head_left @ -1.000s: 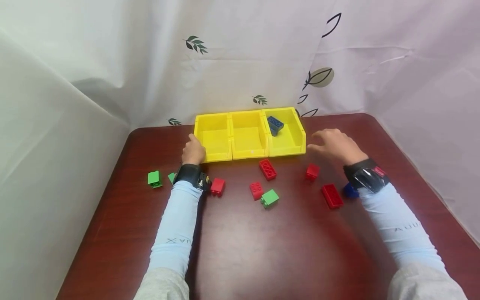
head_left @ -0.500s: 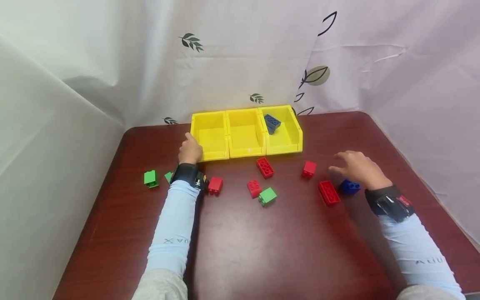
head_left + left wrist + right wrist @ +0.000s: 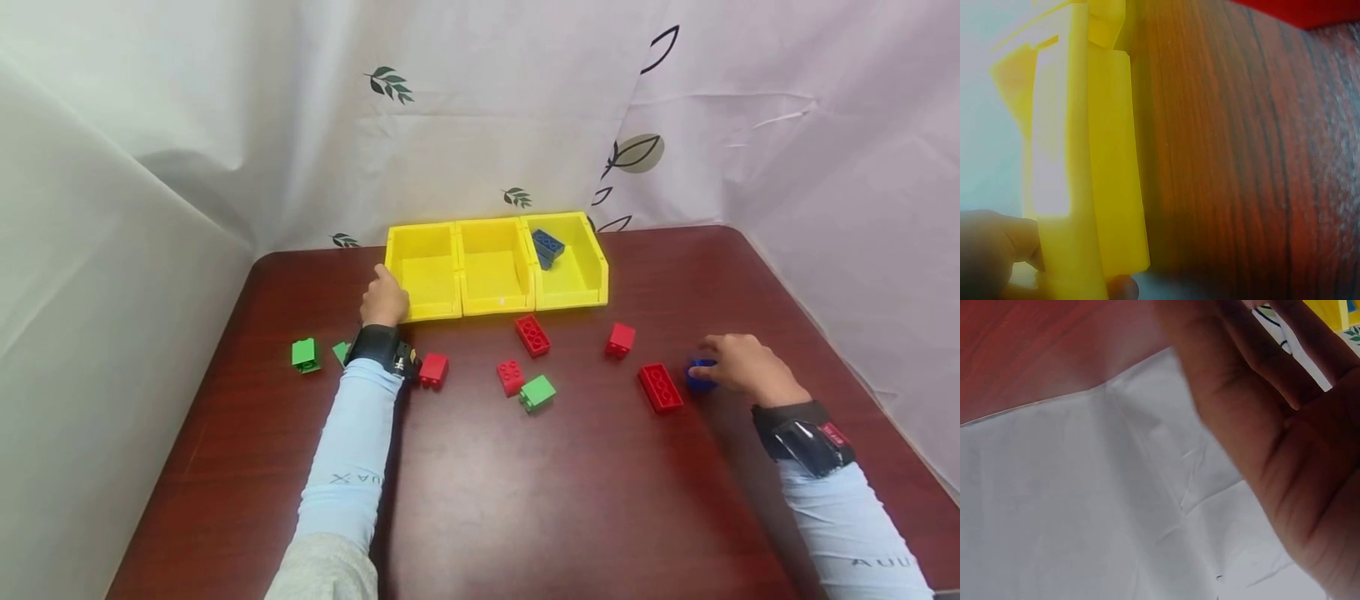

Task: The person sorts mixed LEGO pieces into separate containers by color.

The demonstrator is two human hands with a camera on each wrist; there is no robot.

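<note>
My left hand (image 3: 385, 300) grips the front left corner of the leftmost yellow bin (image 3: 424, 279). In the left wrist view, the fingers of that hand (image 3: 997, 247) show on both sides of the bin's edge (image 3: 1079, 250). On the right of the table, my right hand (image 3: 746, 367) is right at a blue toy brick (image 3: 700, 377), its thumb and fingers spread about it and partly covering it. The palm of my right hand (image 3: 1297, 444) fills the right of its wrist view, fingers extended, the brick out of sight there. A red brick (image 3: 661, 387) lies just left of the blue one.
Three yellow bins stand joined in a row; the right bin (image 3: 573, 287) has dark blue bricks (image 3: 548, 243) inside. Red bricks (image 3: 532, 335) and green bricks (image 3: 537, 393) are scattered across the table (image 3: 525, 500). A white curtain (image 3: 465, 125) hangs behind.
My right hand has moved from beside the right bin rightward and toward me, down to the blue brick. My left hand has stayed on the left bin.
</note>
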